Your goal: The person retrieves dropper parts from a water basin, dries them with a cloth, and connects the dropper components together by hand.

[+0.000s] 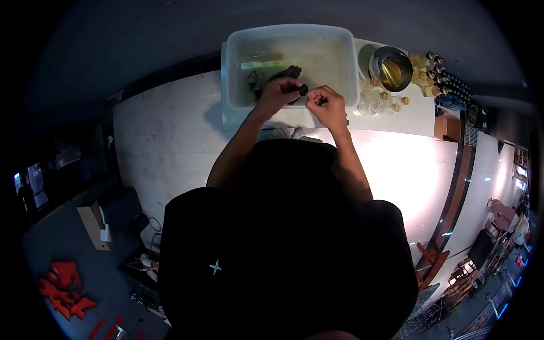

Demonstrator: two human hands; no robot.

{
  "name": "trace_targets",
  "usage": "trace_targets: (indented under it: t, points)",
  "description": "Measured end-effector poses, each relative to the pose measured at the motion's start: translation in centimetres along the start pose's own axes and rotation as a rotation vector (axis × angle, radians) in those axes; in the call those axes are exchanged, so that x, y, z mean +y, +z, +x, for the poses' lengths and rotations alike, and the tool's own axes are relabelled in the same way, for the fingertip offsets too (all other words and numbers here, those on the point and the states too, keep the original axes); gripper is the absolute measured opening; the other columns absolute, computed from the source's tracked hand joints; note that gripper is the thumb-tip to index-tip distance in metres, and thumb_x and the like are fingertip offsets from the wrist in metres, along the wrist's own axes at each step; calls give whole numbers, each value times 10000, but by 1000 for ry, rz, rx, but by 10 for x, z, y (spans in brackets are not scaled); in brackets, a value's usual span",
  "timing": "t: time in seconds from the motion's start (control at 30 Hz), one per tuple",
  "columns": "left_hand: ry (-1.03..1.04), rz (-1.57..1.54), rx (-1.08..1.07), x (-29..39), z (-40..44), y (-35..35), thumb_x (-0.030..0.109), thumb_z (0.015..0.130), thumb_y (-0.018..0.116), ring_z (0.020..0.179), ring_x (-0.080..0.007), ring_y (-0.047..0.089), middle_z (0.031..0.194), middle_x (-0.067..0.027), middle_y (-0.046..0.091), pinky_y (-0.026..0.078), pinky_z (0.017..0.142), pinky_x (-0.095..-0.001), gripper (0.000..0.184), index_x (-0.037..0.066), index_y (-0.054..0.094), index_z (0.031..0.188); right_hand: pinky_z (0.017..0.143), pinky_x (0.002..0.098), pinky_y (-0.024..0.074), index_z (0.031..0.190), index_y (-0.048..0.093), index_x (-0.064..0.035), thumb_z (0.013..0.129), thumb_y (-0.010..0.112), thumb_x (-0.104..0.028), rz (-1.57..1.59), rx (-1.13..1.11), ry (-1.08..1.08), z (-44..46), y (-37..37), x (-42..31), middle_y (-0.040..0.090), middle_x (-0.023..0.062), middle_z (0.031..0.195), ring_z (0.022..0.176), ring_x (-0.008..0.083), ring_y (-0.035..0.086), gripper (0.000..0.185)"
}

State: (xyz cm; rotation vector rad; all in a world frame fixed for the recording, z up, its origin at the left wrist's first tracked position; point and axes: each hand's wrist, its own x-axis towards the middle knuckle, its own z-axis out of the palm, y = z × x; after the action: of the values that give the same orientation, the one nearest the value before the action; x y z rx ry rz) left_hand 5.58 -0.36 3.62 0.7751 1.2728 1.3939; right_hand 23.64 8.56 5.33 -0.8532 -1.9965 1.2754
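Note:
My left hand (275,95) is closed on a small dark round piece (304,90), perhaps a cap or a bottle neck; its exact kind is unclear. Just to the right, my right hand (328,107) is curled in a pinch close to that piece, and whatever is between its fingers is too small to make out. Both hands are over the near edge of a translucent white plastic tub (231,62). The tub holds cloudy, yellowish liquid. Dark, crumpled-looking material (293,72) lies in it behind my left hand.
Right of the tub stand a metal bowl (406,79) with yellow liquid and several clear glass bottles (391,106). Rows of dark-capped bottles (453,88) are farther right. A cardboard box (449,128) sits beyond the table's right end. Red shapes (67,289) show at lower left.

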Motion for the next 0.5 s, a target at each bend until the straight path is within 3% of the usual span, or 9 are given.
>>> trace_targets:
  t: [0.17, 0.5]
  points:
    - [-13, 21, 3, 0, 0, -6, -38, 861, 682, 877, -81, 623, 963, -12, 667, 512, 781, -233, 246, 28, 659, 1096, 640, 237, 502, 902, 735, -43, 762, 707, -39, 116, -40, 131, 0, -2, 4, 691, 23, 821, 725, 77, 637, 143]
    - [-6, -25, -26, 4, 2, -6, -45, 863, 676, 900, -90, 627, 995, -24, 662, 518, 791, -240, 255, 26, 645, 1106, 614, 241, 511, 940, 698, -46, 786, 732, -42, 112, 7, 91, 3, 0, -10, 664, 23, 825, 710, 96, 639, 157]
